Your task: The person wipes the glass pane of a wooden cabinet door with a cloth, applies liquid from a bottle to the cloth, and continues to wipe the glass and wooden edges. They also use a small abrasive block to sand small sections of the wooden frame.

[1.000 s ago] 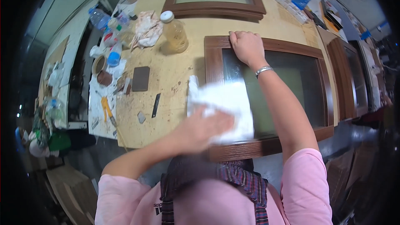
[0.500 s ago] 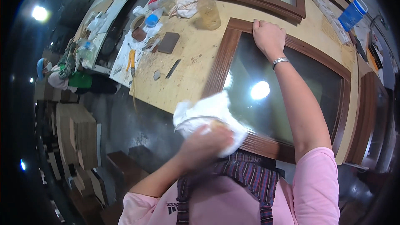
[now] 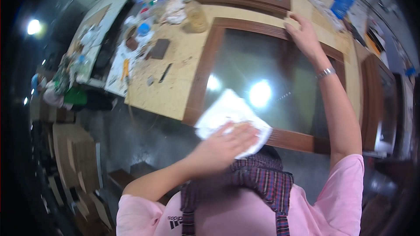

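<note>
Both our palms lie flat: left hand (image 3: pixel 225 142) presses a cloth (image 3: pixel 227 118) on the near frame (image 3: pixel 199 78), right hand (image 3: pixel 304 35) its far rail.

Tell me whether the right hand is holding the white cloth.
No: the right hand lies flat on the far rail of the wooden frame, while the left hand presses the white cloth.
</note>
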Demonstrator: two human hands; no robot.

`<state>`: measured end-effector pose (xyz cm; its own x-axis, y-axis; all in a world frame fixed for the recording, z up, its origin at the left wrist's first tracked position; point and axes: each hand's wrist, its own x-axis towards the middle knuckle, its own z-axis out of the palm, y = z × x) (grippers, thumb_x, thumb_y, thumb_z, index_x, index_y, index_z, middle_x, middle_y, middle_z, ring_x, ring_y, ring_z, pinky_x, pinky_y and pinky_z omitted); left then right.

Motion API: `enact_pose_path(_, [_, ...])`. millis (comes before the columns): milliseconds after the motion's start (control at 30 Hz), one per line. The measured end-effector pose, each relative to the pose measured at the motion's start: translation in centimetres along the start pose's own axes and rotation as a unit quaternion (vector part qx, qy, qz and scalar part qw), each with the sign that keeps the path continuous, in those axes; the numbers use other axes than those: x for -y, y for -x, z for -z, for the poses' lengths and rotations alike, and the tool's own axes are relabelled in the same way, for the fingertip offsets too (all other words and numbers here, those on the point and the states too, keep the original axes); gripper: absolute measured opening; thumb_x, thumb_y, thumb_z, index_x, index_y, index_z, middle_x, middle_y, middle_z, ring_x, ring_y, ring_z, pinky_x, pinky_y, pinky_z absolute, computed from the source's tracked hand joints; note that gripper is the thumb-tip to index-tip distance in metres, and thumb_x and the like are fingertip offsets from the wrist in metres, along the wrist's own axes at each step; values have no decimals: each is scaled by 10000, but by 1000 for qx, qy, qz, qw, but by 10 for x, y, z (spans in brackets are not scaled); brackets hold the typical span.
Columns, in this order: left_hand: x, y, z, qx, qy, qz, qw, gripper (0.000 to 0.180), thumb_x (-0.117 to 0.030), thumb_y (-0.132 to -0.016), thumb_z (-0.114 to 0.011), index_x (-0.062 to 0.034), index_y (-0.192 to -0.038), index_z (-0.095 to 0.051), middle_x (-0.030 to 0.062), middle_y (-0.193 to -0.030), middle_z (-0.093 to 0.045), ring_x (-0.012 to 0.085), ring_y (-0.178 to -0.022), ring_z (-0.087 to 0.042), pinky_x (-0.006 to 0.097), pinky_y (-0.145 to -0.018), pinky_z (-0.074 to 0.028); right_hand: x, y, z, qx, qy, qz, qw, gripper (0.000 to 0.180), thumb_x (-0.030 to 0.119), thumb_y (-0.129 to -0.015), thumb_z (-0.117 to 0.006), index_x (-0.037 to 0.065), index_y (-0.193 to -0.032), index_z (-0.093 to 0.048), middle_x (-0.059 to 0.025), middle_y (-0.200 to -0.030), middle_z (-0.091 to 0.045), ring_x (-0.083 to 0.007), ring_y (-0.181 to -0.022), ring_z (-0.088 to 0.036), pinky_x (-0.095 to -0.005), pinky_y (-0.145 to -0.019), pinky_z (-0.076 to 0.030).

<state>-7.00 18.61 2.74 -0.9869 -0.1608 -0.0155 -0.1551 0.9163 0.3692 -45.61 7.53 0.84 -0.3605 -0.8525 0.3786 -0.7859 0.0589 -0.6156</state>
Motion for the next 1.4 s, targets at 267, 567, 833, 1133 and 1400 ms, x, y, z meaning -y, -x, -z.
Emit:
enact_pose_path(267, [-27, -63, -22, -55, 27, -155, 986, 564, -96, -862, -543, 9, -1411, -468, 159, -1523, -425, 317, -1442, -371, 500, -1148, -313, -61, 275, 193, -88, -76, -327, 938, 488, 270, -949, -619, -61, -1306, -583, -119, -1251, -641, -179, -1150, -581, -320, -992, -436])
enact_pose_path(567, [-94, -168, -69, -73, 35, -310, 947, 580, -180, -873, -610, 32, -1396, -476, 174, -1495, -450, 330, -1420, -387, 467, -1163, -306, -5, 374, 110, -269, -230, -344, 870, 382, 99, -1008, -462, -91, -1322, -568, -80, -1122, -676, -111, -971, -601, -254, -865, -484])
enact_pose_path(833, [-82, -142, -48, 11, 82, -256, 963, 667, 15, -798, -575, -39, -1450, -446, 156, -1529, -416, 331, -1452, -348, 500, -1176, -297, 14, 367, 96, -308, -123, -283, 900, 347, 85, -1002, -472, -92, -1276, -590, -174, -1131, -697, -196, -1024, -649, -295, -913, -487])
enact_pose_path(1133, [-125, -237, -33, 9, 165, -212, 963, 646, 18, -816, -561, -27, -1449, -446, 173, -1544, -391, 349, -1450, -347, 498, -1172, -298, -7, 367, 77, -330, -242, -221, 885, 413, 252, -997, -479, -41, -1274, -568, -229, -1234, -615, -369, -1204, -567, -450, -1026, -423])
enact_pose_path(1400, [-42, -357, -32, -13, -25, -53, 998, 646, -180, -909, -639, -49, -1489, -386, 172, -1569, -355, 368, -1475, -284, 539, -1175, -237, -27, 369, 94, -223, -115, -92, 964, 584, 266, -905, -396, -199, -1241, -506, -351, -1228, -542, -497, -1065, -545, -523, -982, -421])
